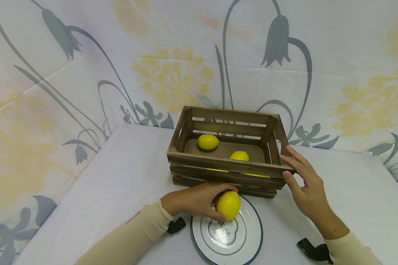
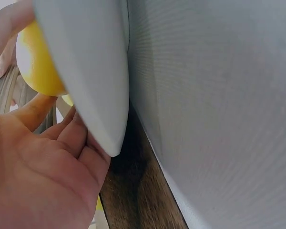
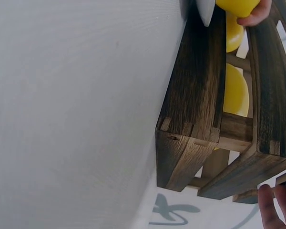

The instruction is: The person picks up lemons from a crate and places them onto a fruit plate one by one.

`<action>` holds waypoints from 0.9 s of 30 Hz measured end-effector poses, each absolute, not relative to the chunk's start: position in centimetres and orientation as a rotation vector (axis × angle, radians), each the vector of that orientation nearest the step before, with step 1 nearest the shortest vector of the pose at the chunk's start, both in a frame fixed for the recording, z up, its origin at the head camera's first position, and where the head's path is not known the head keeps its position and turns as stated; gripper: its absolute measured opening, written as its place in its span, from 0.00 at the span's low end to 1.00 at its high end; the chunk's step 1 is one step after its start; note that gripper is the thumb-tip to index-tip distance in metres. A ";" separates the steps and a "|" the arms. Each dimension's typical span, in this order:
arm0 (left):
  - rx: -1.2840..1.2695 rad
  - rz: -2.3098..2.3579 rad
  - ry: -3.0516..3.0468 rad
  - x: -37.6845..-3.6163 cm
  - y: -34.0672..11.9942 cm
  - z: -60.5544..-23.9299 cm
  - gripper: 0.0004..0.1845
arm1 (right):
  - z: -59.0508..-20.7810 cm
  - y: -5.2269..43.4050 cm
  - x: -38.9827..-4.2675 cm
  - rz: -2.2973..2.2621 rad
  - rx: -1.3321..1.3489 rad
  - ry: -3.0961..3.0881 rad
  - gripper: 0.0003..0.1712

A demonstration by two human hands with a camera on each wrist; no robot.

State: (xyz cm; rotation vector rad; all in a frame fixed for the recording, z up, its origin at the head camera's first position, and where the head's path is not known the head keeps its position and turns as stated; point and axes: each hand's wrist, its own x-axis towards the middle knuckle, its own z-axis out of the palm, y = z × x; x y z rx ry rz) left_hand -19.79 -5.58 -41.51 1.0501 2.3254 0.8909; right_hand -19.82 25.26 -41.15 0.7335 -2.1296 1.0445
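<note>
My left hand grips a yellow lemon between thumb and fingers, over the white plate. The plate has a dark blue rim and a floral mark in its middle. Behind it stands a brown slatted wooden crate with several lemons inside. One lemon lies at the crate's back left, another near its front slats. My right hand holds the crate's right front corner, thumb at the front and fingers over the end rim. In the right wrist view its fingertips meet the end slats.
The crate and plate stand on a white-covered table. A cloth with grey and yellow flowers hangs behind and along the sides. Black wrist-camera parts show by the left cuff and right cuff.
</note>
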 end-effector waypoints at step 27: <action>1.109 0.775 2.412 -19.1 -5.8 -40.4 0.41 | -41.2 25.2 -19.9 1.050 0.722 -2.134 0.20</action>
